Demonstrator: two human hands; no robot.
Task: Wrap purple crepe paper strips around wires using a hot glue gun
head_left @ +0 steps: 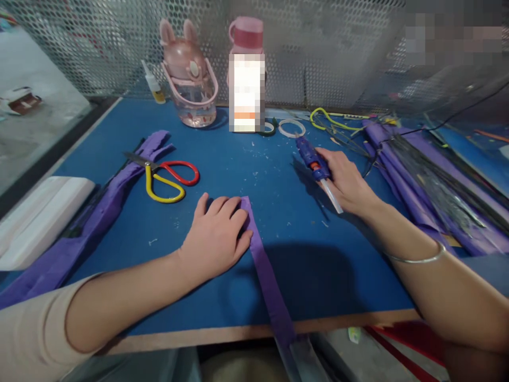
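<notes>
My left hand [217, 236] lies palm-down on the far end of a long purple strip [266, 276] that runs across the blue table [246, 170] and over its near edge. Its fingers are together and curled over the strip's tip, pressing it down. My right hand [345, 180] is wrapped round a blue glue gun [312, 158] with an orange trigger; a clear glue stick [332, 196] sticks out of its back. The gun rests low on the table, nozzle pointing away. A thin bangle circles my right forearm.
Red-and-yellow scissors [170, 178] lie on a purple folded piece [99, 212] at left. A pink bunny bottle [191, 79], a pink-capped bottle [246, 79] and a small glue bottle [153, 85] stand at the back. Tape rings [291, 128], purple bundles and wires [421, 180] fill the right. A white block [40, 217] sits at far left.
</notes>
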